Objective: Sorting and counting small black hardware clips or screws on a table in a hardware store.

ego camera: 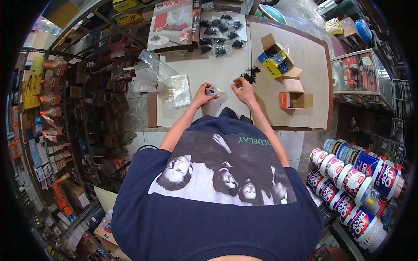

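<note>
My left hand (202, 97) grips a small clear plastic bag (214, 89) above the table, with a little dark matter visible in it. My right hand (244, 93) is just to the right of the bag, its fingers bent. Whether those fingers hold a small piece cannot be made out. Just beyond my right hand lies a loose pile of small black parts (250, 75), probably screws. At the far side, several filled small clear bags (220, 50) with black contents lie in rows on a pale sheet. A stack of flat clear bags (180, 91) rests left of my left hand.
An open yellow and blue carton (274, 65) and an open orange carton (289, 100) sit on the table's right. Crumpled clear plastic (148, 73) lies at its left edge. A large box (171, 24) stands at the back. Shelving crowds the left; paint pails (347, 182) are stacked right.
</note>
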Tool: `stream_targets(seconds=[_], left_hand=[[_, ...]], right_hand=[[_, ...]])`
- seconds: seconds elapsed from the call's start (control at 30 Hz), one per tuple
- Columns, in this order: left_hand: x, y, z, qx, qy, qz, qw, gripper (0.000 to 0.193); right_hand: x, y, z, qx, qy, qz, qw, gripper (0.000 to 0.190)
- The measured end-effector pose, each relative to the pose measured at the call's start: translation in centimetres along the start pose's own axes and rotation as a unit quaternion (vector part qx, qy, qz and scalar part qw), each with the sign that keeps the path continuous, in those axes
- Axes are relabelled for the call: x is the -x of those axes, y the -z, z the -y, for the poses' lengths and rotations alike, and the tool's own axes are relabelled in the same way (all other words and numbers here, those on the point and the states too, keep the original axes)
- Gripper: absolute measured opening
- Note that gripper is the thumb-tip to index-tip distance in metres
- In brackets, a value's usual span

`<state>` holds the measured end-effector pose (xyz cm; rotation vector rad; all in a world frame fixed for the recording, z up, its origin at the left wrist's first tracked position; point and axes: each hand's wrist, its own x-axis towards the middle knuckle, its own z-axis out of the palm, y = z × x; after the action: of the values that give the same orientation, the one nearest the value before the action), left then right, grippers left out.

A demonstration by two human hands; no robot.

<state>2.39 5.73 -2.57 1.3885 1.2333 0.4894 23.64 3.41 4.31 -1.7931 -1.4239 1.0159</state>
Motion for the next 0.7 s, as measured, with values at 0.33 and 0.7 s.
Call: stream_targets(seconds=[0.33, 0.7], left_hand=[[-0.3, -0.2, 0.2, 0.013, -0.003, -0.005, 1.0, 0.052], [-0.4, -0.2, 0.6, 0.043, -0.003, -0.004, 0.999, 0.052]], right_hand=[[0.9, 4.2, -7.9, 0.115, -0.117, -0.123, 0.979, 0.028], [1.6, 3.0, -8.8, 0.057, -0.095, -0.122, 0.986, 0.023]])
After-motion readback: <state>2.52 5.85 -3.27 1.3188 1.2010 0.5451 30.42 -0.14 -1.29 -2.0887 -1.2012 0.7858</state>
